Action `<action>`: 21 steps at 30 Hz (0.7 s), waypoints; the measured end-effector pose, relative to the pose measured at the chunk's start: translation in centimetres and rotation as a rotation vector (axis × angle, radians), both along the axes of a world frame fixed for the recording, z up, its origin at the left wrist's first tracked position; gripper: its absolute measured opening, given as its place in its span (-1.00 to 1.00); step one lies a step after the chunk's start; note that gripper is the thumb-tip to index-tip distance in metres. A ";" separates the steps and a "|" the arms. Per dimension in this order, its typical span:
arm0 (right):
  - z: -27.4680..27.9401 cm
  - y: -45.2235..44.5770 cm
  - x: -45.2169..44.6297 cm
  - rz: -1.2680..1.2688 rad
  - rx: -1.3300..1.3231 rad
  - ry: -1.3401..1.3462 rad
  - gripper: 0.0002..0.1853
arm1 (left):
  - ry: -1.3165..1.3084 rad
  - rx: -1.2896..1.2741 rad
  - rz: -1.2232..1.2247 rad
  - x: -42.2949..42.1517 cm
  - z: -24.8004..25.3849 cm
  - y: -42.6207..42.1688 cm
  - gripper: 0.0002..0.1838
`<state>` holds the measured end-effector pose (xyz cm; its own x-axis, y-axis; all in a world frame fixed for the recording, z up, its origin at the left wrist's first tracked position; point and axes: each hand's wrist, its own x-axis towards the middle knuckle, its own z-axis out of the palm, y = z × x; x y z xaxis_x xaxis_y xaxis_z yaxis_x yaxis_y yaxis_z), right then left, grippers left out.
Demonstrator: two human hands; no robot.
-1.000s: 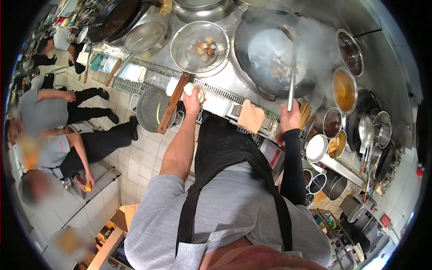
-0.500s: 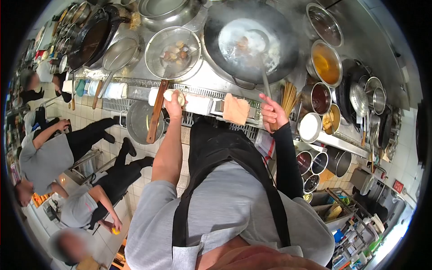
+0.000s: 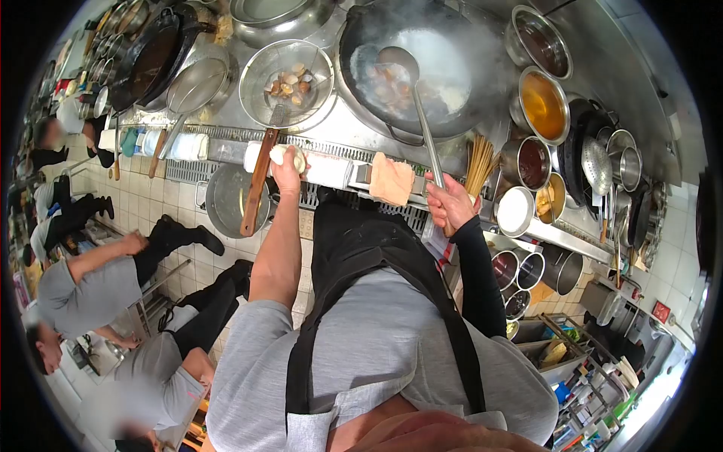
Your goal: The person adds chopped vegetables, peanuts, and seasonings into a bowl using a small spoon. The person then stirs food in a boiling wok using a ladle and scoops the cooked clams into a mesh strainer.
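My right hand (image 3: pixel 450 203) is closed around the lower end of a long-handled ladle (image 3: pixel 429 135). The ladle's bowl is over the left part of a black wok (image 3: pixel 482 98), where steaming, whitish liquid (image 3: pixel 452 71) and some blurred brownish pieces show. At the counter's edge, my left hand (image 3: pixel 285 175) grips a folded whitish cloth (image 3: pixel 289 157). Just left of that hand runs the wooden handle of a wire strainer (image 3: pixel 260 181). Several clams (image 3: pixel 290 84) lie in the strainer's mesh. An orange cloth (image 3: pixel 392 179) rests on the ledge between my hands.
To the right stand metal bowls of amber liquid (image 3: pixel 544 105) and dark sauce (image 3: pixel 535 163), plus a bamboo brush (image 3: pixel 480 162). Another strainer (image 3: pixel 197 84) is at the left. A grey pot (image 3: pixel 226 203) sits below the ledge. Co-workers in grey shirts (image 3: pixel 94 290) are at the left.
The ladle's bowl has shifted left and up in the wok, and more of its handle shows. My right hand has come slightly lower and left. My left hand stays on the cloth. Co-workers have moved.
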<state>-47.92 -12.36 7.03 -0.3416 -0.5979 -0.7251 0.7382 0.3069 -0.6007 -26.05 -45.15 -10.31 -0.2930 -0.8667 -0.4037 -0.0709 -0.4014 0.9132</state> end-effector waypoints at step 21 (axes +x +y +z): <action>0.6 -0.7 -2.2 0.110 0.077 0.106 -0.64 | 0.018 -0.027 -0.014 0.2 -0.3 -0.2 -0.67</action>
